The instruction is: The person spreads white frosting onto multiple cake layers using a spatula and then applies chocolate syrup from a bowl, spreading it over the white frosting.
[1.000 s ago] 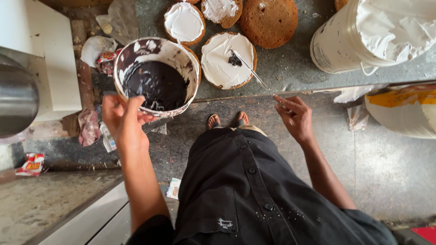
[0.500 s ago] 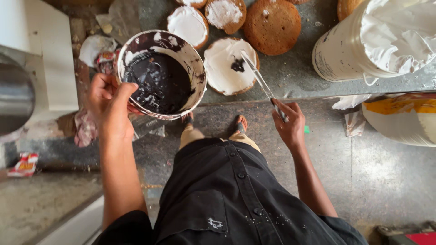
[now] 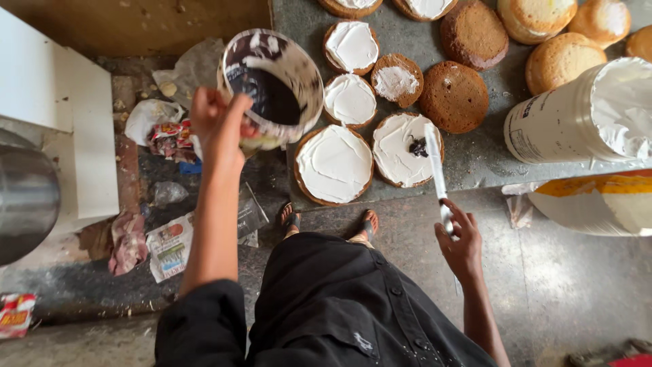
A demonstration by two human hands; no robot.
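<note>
Gripping the tilted tub point(image 3: 274, 88) in the left hand point(image 3: 217, 129), the right hand point(image 3: 460, 239) clasps a palette knife point(image 3: 437, 170) over a frosted cake point(image 3: 406, 149).

Beyond the right hand point(image 3: 462, 246) gripping the palette knife point(image 3: 436, 170), cream-topped cake rounds point(image 3: 406, 151) crowd the counter; a white tub point(image 3: 584, 122) blocks its outer side. Bare floor point(image 3: 577, 285) beneath stays passable.

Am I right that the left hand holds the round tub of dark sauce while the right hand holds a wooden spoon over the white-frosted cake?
Not quite: the head view shows the right hand holding a flat white-smeared spatula, not a wooden spoon. The rest holds: left hand, round tub of dark sauce, white-frosted cake.
</note>
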